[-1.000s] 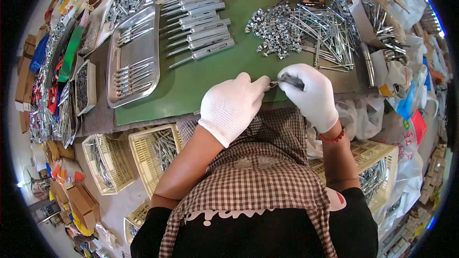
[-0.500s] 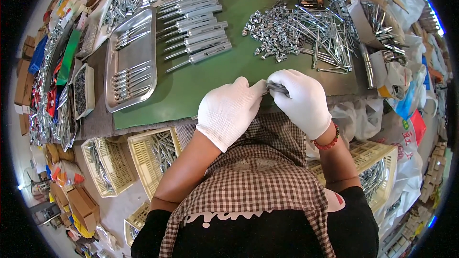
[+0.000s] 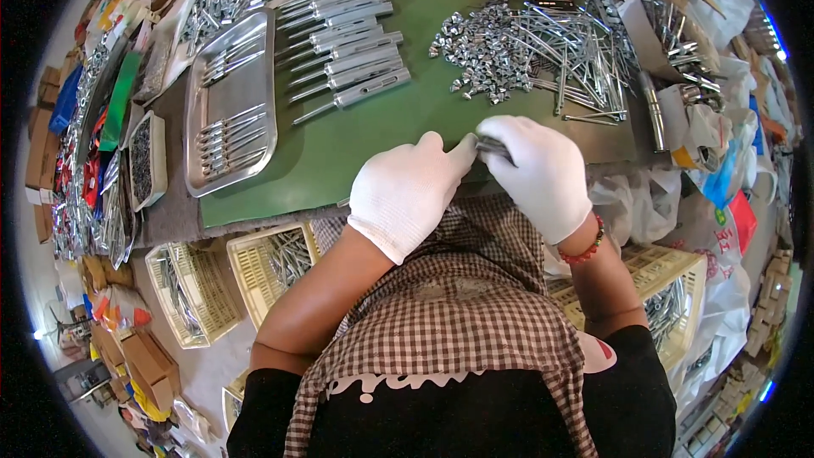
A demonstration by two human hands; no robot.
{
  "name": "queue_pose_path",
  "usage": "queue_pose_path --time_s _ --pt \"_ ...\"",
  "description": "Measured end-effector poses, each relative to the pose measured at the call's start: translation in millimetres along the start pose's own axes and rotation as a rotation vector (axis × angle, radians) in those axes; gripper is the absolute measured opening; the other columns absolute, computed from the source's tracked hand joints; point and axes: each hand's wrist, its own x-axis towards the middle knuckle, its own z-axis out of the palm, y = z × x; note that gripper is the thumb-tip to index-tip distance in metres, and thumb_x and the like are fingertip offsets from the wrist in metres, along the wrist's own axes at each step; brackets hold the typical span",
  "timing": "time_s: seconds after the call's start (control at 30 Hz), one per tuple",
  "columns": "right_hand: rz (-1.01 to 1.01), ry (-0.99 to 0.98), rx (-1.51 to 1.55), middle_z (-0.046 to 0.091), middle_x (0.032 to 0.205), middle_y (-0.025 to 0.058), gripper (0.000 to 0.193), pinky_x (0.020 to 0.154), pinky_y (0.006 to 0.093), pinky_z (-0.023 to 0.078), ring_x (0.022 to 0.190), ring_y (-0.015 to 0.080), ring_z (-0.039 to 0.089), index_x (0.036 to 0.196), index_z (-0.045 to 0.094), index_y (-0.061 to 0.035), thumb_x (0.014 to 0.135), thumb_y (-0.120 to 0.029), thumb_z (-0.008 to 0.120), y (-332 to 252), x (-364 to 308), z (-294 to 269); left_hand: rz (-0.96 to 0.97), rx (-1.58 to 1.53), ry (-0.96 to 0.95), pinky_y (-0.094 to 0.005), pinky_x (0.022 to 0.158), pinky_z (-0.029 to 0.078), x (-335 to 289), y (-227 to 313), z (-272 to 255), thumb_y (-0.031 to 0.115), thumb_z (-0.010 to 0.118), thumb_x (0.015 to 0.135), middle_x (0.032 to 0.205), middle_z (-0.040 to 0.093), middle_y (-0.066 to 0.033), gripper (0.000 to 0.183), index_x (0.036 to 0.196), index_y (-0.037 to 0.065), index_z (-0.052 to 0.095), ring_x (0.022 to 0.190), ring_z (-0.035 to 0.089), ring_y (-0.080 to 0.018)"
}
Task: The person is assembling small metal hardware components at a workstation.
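Head view. Left hand [image 3: 407, 191] and right hand [image 3: 538, 171], both gloved, meet fingertip to fingertip, pinching 1 small metal part [image 3: 492, 148] over the near edge of the green mat [image 3: 381, 131]. Loose parts [image 3: 517, 47] lie heaped just beyond, within reach; finished tools [image 3: 343, 42] are laid in a row beside the tray [image 3: 231, 102].

A: Item in hand?

B: Small metal part [image 3: 492, 148], silvery grey, pinched between the fingertips of the left hand [image 3: 409, 191] and the right hand [image 3: 540, 171], both in white gloves. Mostly hidden by the fingers; exact shape cannot be told.

A: Position?

B: Held at the near edge of the green mat [image 3: 381, 131], right of centre, just above its surface. Only a short dark-grey end shows, lying roughly level, pointing left to right between the two thumbs.
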Motion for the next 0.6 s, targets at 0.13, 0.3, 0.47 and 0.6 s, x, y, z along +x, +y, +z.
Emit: queue_pose_path --time_s 0.13,0.3,0.47,0.6 --pt "0.051 0.138 0.429 0.063 0.088 0.0045 0.021 0.069 0.0329 0.051 0.079 0.0206 0.064 0.103 0.066 -0.0055 0.089 -0.021 0.069 2 7 -8 0.01 -0.048 0.041 -0.0424 0.054 0.05 0 2 -2 0.025 0.061 0.094 0.077 0.056 -0.0088 0.026 0.119 0.022 0.065 0.063 0.063 -0.0308" --pt "0.169 0.219 1.864 0.032 0.056 -0.004 0.049 0.044 0.0259 0.019 0.046 0.0084 0.025 0.08 0.058 -0.004 0.104 -0.044 0.043 7 21 23 0.009 0.005 -0.011 -0.042 0.052 0.05 2 4 -7 0.024 0.06 0.094 0.076 0.056 -0.0092 0.028 0.121 0.023 0.064 0.062 0.063 -0.0303" --pt "0.126 0.326 1.878 0.032 0.056 -0.0036 0.049 0.045 0.027 0.02 0.046 0.0086 0.026 0.073 0.054 -0.0038 0.104 -0.04 0.043 3 28 39 -0.008 0.006 -0.063 -0.0421 0.052 0.05 5 6 -8 0.025 0.06 0.094 0.076 0.056 -0.009 0.024 0.118 0.022 0.064 0.061 0.062 -0.0304" --pt "0.169 0.292 1.598 0.041 0.059 -0.0024 0.049 0.047 0.0263 0.021 0.049 0.0068 0.03 0.07 0.054 -0.0036 0.104 -0.038 0.043 0 25 45 0.026 0.021 -0.011 -0.0425 0.054 0.051 6 4 -5 0.025 0.06 0.094 0.078 0.058 -0.0085 0.014 0.106 0.019 0.064 0.063 0.063 -0.0302"
